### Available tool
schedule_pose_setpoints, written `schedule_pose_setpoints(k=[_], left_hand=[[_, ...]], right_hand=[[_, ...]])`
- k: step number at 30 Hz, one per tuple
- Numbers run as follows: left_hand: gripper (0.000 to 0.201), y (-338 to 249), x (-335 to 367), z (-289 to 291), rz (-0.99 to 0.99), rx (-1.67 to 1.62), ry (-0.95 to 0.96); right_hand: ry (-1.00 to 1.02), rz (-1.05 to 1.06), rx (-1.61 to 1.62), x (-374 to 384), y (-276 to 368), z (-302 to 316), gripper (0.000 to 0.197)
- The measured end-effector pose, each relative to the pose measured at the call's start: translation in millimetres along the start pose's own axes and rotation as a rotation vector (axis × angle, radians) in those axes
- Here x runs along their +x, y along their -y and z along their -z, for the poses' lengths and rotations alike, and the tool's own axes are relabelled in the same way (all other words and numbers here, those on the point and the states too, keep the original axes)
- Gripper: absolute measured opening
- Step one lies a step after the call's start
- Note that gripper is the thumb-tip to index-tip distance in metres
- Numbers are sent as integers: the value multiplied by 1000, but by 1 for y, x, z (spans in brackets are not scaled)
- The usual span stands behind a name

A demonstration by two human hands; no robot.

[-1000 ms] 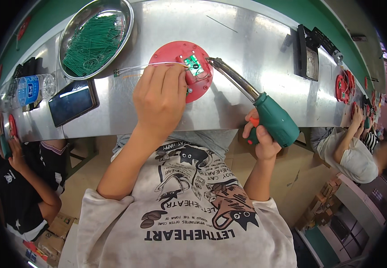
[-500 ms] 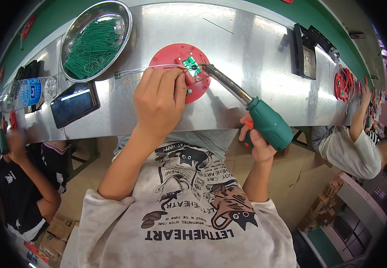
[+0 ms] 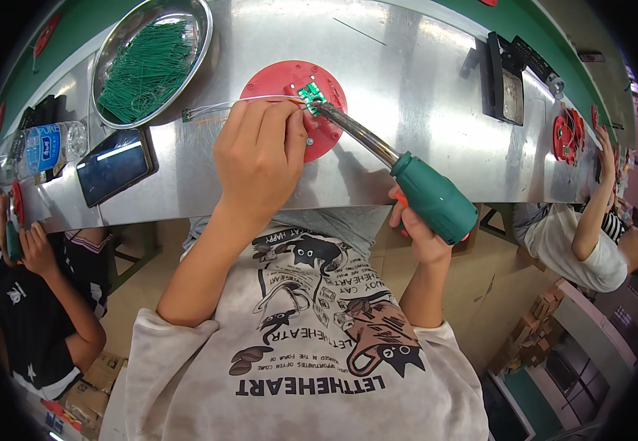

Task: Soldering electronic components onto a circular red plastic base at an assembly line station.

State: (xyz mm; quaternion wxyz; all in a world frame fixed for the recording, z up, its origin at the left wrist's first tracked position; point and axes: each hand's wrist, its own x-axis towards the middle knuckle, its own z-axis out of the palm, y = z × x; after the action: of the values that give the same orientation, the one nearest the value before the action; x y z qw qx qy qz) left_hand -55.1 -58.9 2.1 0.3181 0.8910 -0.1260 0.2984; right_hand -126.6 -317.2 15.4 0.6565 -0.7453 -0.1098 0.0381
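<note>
A small green circuit board (image 3: 309,93) sits on a round red plastic disc (image 3: 269,79) on the metal table. My left hand (image 3: 258,158) is closed, pinching thin wires (image 3: 223,102) whose ends lie at the board's lower edge. The wires trail off to the left toward a tiny board piece (image 3: 186,115). In my right hand (image 3: 423,234) is a soldering iron (image 3: 435,197) with a thick green handle and a long metal barrel. Its tip reaches the board beside the wire ends, close to my left fingertips. The exact contact point is too small to make out.
On the left are a steel bowl (image 3: 206,44) of green wires, a phone (image 3: 115,167) and a water bottle (image 3: 43,149). To the right stand a black holder (image 3: 506,81) with a tray and red parts (image 3: 569,136). One loose wire (image 3: 359,31) lies behind. People work on both sides.
The soldering iron has moved left, bringing its tip from the board's right side onto the board near the wire ends. My left hand keeps its pinch. The whole view has shifted slightly.
</note>
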Motion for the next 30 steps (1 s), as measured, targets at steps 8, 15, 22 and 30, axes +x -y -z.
schedule_pose_setpoints(k=[8, 15, 22, 30], left_hand=[[8, 0, 0, -1, 8, -4, -11], [8, 0, -2, 0, 9, 7, -3], [7, 2, -3, 0, 7, 14, -1], [7, 1, -2, -2, -2, 10, -8]], right_hand=[[25, -5, -39, 0, -6, 7, 37], [-64, -99, 112, -1, 6, -4, 41], [-130, -78, 182, -3, 5, -4, 38], [-107, -43, 142, -3, 5, -3, 40]])
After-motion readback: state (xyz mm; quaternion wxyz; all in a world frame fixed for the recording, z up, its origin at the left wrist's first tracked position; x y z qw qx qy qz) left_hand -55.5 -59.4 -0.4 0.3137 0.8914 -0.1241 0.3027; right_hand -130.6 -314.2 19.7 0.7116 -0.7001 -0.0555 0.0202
